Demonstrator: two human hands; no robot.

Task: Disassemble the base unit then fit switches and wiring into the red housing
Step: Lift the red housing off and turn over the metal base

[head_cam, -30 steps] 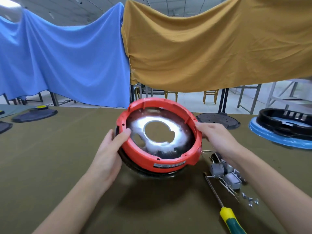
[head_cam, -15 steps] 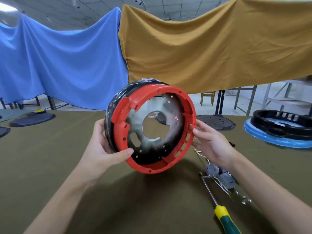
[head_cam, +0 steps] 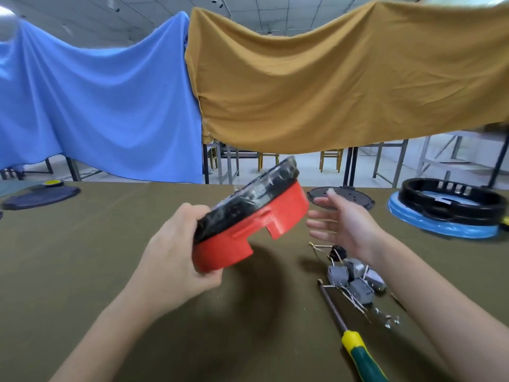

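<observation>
The red housing (head_cam: 249, 230), with a black ring wrapped in clear film on its upper side, was in the air above the middle of the surface (head_cam: 82, 257), tilted so that its far right edge stood higher than its near left edge. The left hand (head_cam: 170, 260) held it alone at the low near edge, thumb over the black top and fingers curled underneath the red wall. The right hand (head_cam: 347, 227) hung just beside the raised edge without touching it, its fingers spread and relaxed, holding nothing.

Judging by this, the step in hand was the turning and handling of the housing between the dismantling and the fitting. The switches were not yet in it. The next move would call for setting the housing down with its hollow side up, so that the free right hand could reach for the wiring.

That wiring lay on the surface below the right forearm: one bundle of grey switches (head_cam: 355, 282), about four or five blocks joined by thin pale wires, the exact number hard to tell. Beside it lay one screwdriver (head_cam: 355, 340) with a green and yellow handle and a few small screws (head_cam: 388, 321). Farther off stood one black round plate (head_cam: 352, 198), one black ring on a blue base (head_cam: 451, 213) at the right, and one dark flat part (head_cam: 41, 195) at the far left. Two cloths (head_cam: 330, 78), one blue and one ochre, hung behind.
</observation>
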